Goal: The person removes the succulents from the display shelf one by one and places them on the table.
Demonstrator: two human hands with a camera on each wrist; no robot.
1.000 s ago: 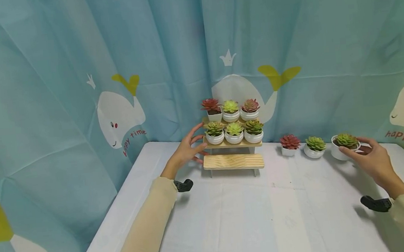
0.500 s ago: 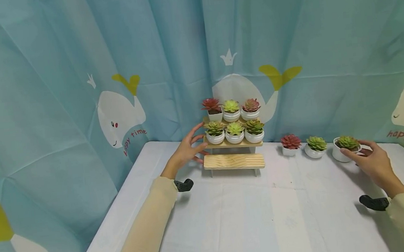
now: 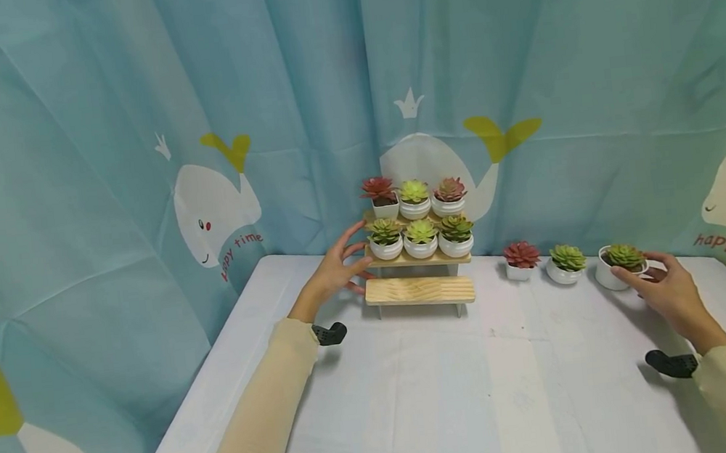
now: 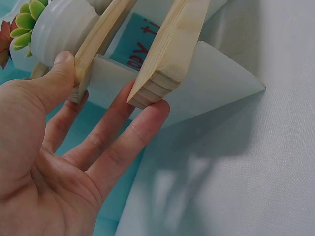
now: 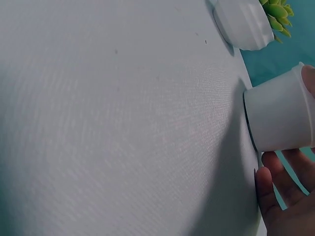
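Observation:
A three-tier wooden plant stand [image 3: 419, 290] bears several potted succulents on its upper two shelves. My left hand [image 3: 336, 269] is at its left end; in the left wrist view the thumb and a finger lie on either side of the middle shelf's end [image 4: 88, 59], and other fingertips touch the bottom shelf [image 4: 167, 59]. At the right, my right hand [image 3: 674, 291] holds a green succulent in a white pot [image 3: 609, 277] between thumb and fingers. In the right wrist view that pot [image 5: 280, 113] stands upright on the table, the thumb at its rim.
Left of the held pot stand a green succulent in a round white pot [image 3: 563, 275] and a red succulent [image 3: 521, 255] in a small white pot. A white cloth covers the table [image 3: 445, 393]. Behind hangs a blue curtain [image 3: 322, 77] with whale prints.
The pot in my right hand has dropped very slightly and looks more level, and the hand has moved a little with it. My left hand stays at the stand.

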